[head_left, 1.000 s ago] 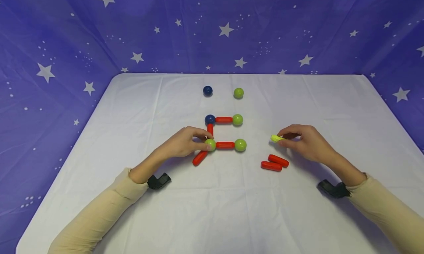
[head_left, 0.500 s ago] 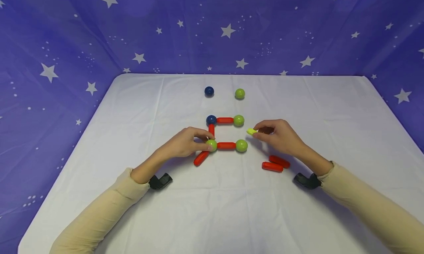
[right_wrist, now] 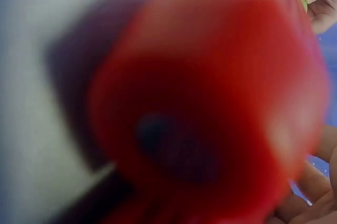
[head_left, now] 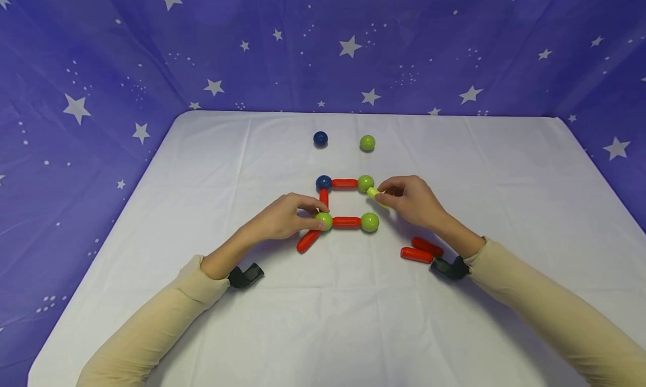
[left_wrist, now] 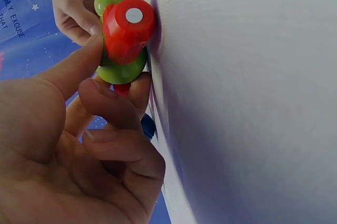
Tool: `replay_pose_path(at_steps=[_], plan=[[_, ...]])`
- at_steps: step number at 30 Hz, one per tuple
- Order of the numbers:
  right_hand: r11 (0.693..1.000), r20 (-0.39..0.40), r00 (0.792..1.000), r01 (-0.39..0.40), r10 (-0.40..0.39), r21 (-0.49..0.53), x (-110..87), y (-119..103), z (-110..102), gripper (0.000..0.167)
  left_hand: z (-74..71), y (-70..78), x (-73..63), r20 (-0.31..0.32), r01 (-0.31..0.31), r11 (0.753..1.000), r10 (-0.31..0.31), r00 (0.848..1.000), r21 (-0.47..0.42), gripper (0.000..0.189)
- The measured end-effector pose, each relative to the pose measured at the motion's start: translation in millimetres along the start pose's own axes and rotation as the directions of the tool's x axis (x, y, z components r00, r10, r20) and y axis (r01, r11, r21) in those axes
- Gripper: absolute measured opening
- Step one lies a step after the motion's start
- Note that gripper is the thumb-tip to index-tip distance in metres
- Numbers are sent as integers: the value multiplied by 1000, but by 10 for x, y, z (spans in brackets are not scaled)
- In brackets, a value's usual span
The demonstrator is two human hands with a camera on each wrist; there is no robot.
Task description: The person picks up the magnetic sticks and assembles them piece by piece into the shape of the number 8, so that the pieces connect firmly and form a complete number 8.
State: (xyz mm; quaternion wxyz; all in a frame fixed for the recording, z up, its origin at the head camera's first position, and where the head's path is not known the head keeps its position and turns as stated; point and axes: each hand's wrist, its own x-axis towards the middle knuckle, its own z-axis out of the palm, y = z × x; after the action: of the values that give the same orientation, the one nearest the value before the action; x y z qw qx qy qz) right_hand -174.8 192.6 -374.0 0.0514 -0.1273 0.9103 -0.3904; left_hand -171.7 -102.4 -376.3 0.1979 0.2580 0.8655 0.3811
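My left hand (head_left: 282, 217) pinches a green ball (head_left: 325, 221) at the corner of a flat figure of balls and red rods. From that ball one red rod (head_left: 346, 222) runs right to another green ball (head_left: 370, 222). A short red rod (head_left: 309, 240) slants toward the front; its white end spot (left_wrist: 134, 15) faces the left wrist camera. Behind, a blue ball (head_left: 323, 183) joins a red rod (head_left: 345, 183) and a far green ball (head_left: 365, 183). My right hand (head_left: 416, 201) pinches a yellow rod (head_left: 373, 193), its tip right at the far green ball.
Two loose red rods (head_left: 417, 255) lie beneath the right forearm; one looms blurred in the right wrist view as a red rod end (right_wrist: 210, 92). Toward the back sit a loose blue ball (head_left: 320, 139) and a loose green ball (head_left: 367, 143). A starry curtain (head_left: 282, 67) borders the white table.
My right hand has moved left with the yellow rod, from beside the loose red rods to the far green ball, and the rod has turned. The left hand keeps its hold.
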Motion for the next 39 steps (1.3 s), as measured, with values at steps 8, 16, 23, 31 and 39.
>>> replay_pose_path(at_steps=[8, 16, 23, 31, 39], plan=[[999, -15, 999, -30, 30, -12, 27, -13, 7, 20, -6, 13, -6, -3, -11, 1000, 11, 1000, 6, 27], [1000, -11, 1000, -27, 27, -1, 22, -13, 8, 22, -7, 14, -9, -5, -2, 1000, 2, 1000, 8, 28], [999, 6, 999, -35, 35, -11, 19, -15, 12, 28, 3, 1, -16, -7, -1, 1000, 1, 1000, 0, 27], [999, 8, 999, -48, 48, -4, 5, -17, 11, 27, 5, 6, -21, -12, 3, 1000, -3, 1000, -3, 27], [1000, 54, 998, -30, 29, 5, 1, -10, 13, 30, 3, 0, -16, -7, 0, 1000, 0, 1000, -8, 26]])
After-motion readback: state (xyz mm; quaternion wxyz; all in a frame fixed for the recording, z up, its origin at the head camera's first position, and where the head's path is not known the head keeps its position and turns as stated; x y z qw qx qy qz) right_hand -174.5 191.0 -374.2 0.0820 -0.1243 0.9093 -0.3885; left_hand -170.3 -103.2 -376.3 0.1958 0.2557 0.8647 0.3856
